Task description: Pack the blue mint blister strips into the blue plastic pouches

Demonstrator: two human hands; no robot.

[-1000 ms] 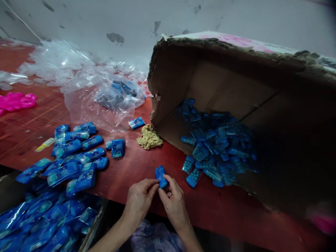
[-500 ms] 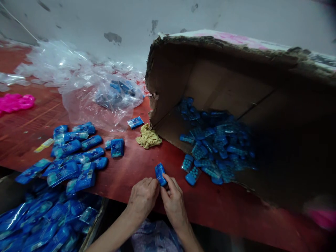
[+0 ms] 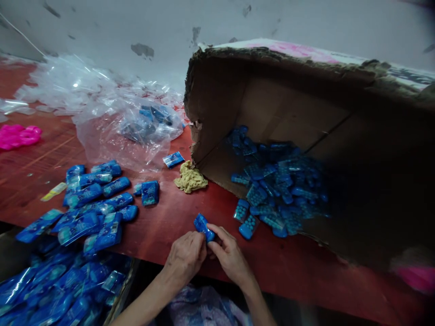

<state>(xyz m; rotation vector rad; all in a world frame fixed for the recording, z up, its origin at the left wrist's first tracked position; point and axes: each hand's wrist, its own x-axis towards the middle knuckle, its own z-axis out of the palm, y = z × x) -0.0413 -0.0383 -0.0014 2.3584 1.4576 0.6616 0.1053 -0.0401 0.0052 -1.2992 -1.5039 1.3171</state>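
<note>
A small blue printed container (image 3: 203,226) is held over the red table in front of me. My right hand (image 3: 228,251) pinches its right side between thumb and fingers. My left hand (image 3: 186,251) is closed at the container's near left end, its fingertips hidden behind the knuckles. To the left lies a loose group of similar blue containers (image 3: 84,195) with printed sleeves. At the right, inside a cardboard box, a heap of small clear containers (image 3: 282,181) shows blue beads and blue caps. Two of them lie at the box's mouth.
The torn-edged cardboard box (image 3: 217,90) lies on its side at the right. A crumpled yellow cloth (image 3: 190,177), a flat blue sleeve (image 3: 173,160), a clear plastic bag (image 3: 98,145) and pink items (image 3: 18,136) lie on the table. Below left, a carton holds many blue containers (image 3: 61,290).
The container has tilted, its far end swinging to the left between my hands. My right hand has shifted slightly, with its forearm further right. The view has moved a little.
</note>
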